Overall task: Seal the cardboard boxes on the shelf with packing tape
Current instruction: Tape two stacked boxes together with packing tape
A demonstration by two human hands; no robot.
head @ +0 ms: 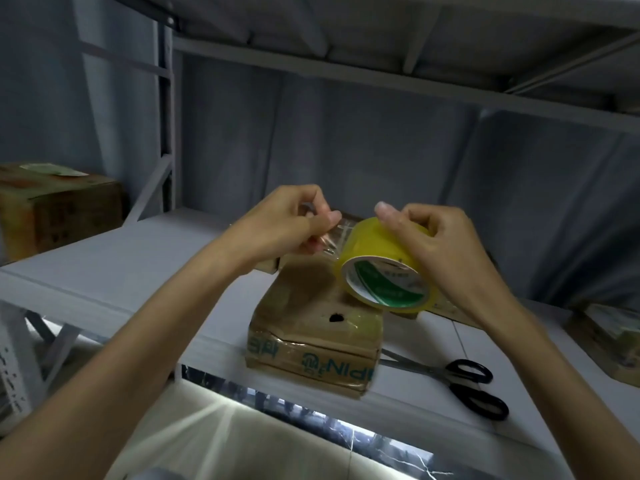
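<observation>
A small cardboard box with green print and a dark hole in its top lies on the white shelf, near the front edge. Above it my right hand grips a yellowish roll of packing tape with a green-and-white core. My left hand pinches the clear free end of the tape, pulled a short way off the roll. Both hands hover above the box, apart from it.
Black-handled scissors lie on the shelf right of the box. A larger cardboard box stands at the far left, another box at the right edge. An upper shelf runs overhead. A metal upright stands behind on the left.
</observation>
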